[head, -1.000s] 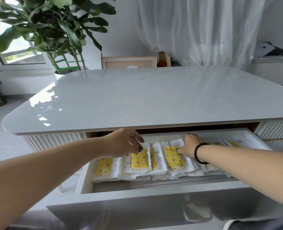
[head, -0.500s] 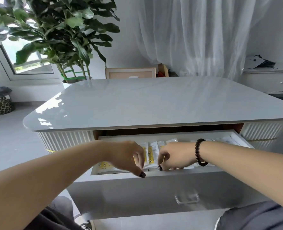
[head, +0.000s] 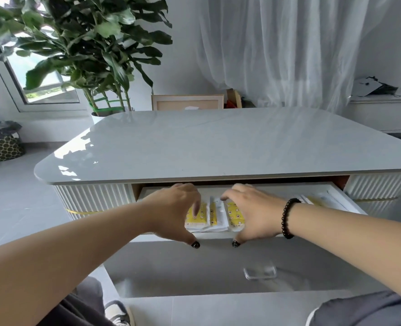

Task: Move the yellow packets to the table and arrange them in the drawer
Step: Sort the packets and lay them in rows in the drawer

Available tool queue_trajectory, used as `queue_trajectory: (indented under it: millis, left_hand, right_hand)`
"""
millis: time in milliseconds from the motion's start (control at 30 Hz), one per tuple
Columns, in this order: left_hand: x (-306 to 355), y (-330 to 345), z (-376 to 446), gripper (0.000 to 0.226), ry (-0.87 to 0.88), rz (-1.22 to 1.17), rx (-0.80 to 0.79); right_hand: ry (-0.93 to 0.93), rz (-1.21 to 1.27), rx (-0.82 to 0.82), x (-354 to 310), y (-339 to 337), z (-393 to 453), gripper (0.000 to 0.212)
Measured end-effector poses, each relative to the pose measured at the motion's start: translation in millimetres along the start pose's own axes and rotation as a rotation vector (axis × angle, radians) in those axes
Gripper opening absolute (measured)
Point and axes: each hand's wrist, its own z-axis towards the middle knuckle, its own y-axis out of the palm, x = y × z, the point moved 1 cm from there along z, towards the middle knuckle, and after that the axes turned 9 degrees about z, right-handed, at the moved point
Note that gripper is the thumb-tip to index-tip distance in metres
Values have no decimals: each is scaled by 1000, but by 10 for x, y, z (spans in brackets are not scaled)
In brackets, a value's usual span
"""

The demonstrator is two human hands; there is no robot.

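The white drawer point(head: 218, 267) under the grey table top point(head: 218, 142) stands pulled out. Yellow packets point(head: 235, 216) with white borders lie in a row inside it, overlapping; more packets point(head: 317, 200) show at the drawer's right end. My left hand point(head: 173, 212) and my right hand point(head: 253, 212) hover side by side over the middle packets. Their fingers stretch down and forward into the drawer. Both thumbs reach back to the top edge of the drawer front. Neither hand holds a packet. The hands hide the packets beneath them.
A clear handle point(head: 260, 272) sits on the drawer front. A potted plant point(head: 89, 50) and a framed board point(head: 187, 102) stand behind the table. A white cabinet point(head: 382, 111) is at the far right. My knees show at the bottom edge.
Half a second ago both hands were curled close together at the drawer's front edge. They have since spread apart, fingers stretched over the packets. The view has dropped lower since one second ago.
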Motion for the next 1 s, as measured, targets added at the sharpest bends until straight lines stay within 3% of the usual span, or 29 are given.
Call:
queue_trajectory:
  millis: [167,267,367,467,567,800,1000]
  left_hand:
    - [-149,146,113,92,-79,203,76]
    - [-282,203,196,113,-169,235,42]
    - [-418,188,300,119,-241,245,12]
    - [-474,133,441,108,-210,397,94]
    - [-509,129,554,92,-198,475,169]
    - [-558,187,767,65,-243,412,274]
    - [-530,176,931,49,-223,457,283]
  right_hand:
    - [67,-173,104,174,-92,174,117]
    - [141,-209,124,297,-127,298,117]
    - [192,-203,66,434,-107,395,110]
    - [162,-225,14,549,-126,456,93]
    - [91,-314,88,633,-166,529,78]
    - [1,-485,273,680,-32,687,54]
    - [9,-587,299,657,-27,829,45]
